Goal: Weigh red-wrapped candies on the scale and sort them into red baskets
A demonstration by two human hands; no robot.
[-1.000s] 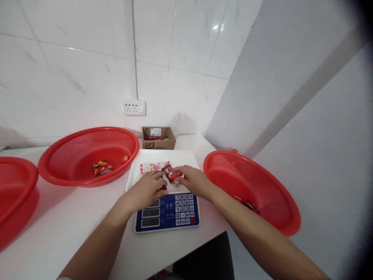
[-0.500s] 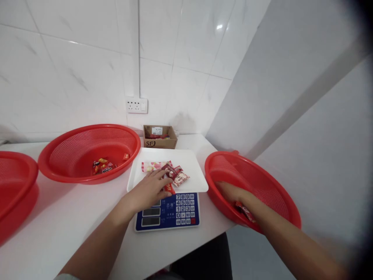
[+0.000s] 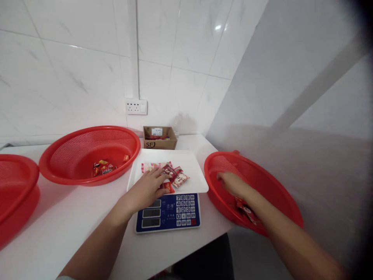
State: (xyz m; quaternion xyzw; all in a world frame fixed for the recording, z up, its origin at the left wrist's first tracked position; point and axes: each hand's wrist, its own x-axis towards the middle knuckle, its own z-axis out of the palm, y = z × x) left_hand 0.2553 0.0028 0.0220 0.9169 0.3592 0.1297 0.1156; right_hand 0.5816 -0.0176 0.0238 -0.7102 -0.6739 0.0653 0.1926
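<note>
My left hand (image 3: 147, 188) rests with its fingers spread over wrapped candies (image 3: 170, 171) on the white tray (image 3: 189, 155) of a scale. Its fingertips touch the dark red packets, and a pink-and-white packet (image 3: 148, 167) lies just beyond them. The blue keypad panel (image 3: 171, 223) faces me below the tray. Over the right red basket (image 3: 271, 190), my right hand (image 3: 233, 184) has its fingers curled together; what they hold, if anything, is too small to tell. Red packets (image 3: 246, 213) lie in that basket under my wrist.
Another red basket (image 3: 58, 149) with several candies (image 3: 104, 167) stands left of the scale, and a third basket (image 3: 20, 159) is at the far left. A cardboard box (image 3: 160, 144) with packets sits behind the tray by the wall.
My right hand has lifted from deeper in the right basket, uncovering more of the packets there. My left hand has shifted slightly left over the candies.
</note>
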